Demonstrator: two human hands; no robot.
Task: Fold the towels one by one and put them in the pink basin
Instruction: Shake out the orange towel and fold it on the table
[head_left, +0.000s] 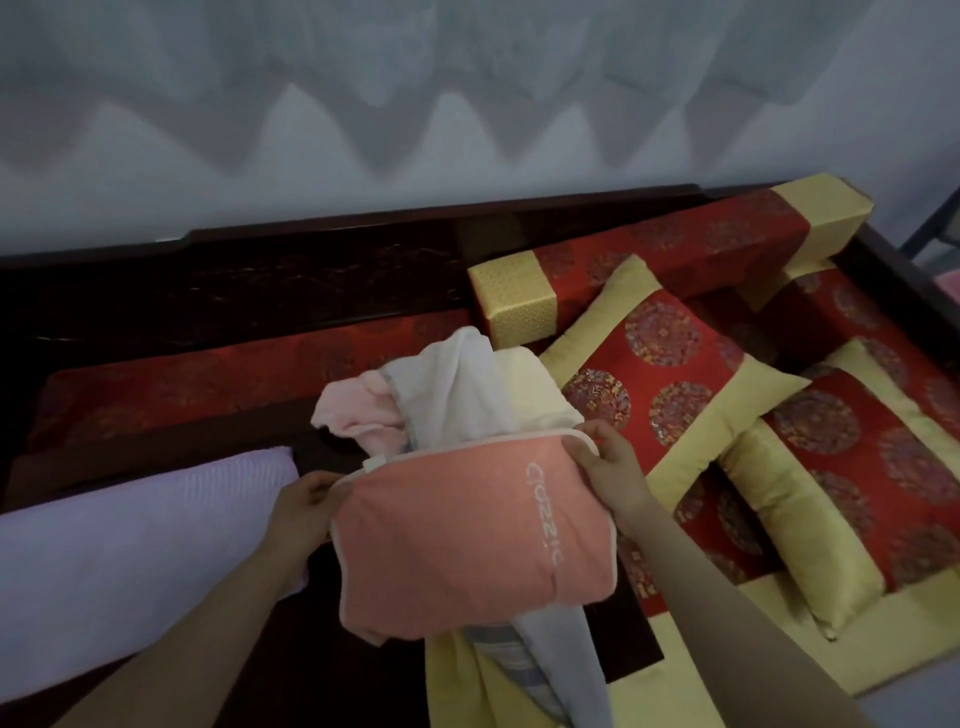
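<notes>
I hold a salmon-pink towel (467, 535) with white lettering, doubled over, in front of me. My left hand (306, 506) grips its upper left corner and my right hand (605, 465) pinches its upper right corner. Behind it lies a loose pile: a pale pink towel (358, 410), a white towel (447, 384) and a cream towel (535, 389). A grey-white towel (561, 670) with a striped band hangs below the pink one. No pink basin is in view.
A lilac fabric-covered thing (119, 545) lies at the left on the dark wooden couch (234, 291). Red and gold cushions (670, 374) and a bolster (649, 260) fill the right side. A wall stands behind.
</notes>
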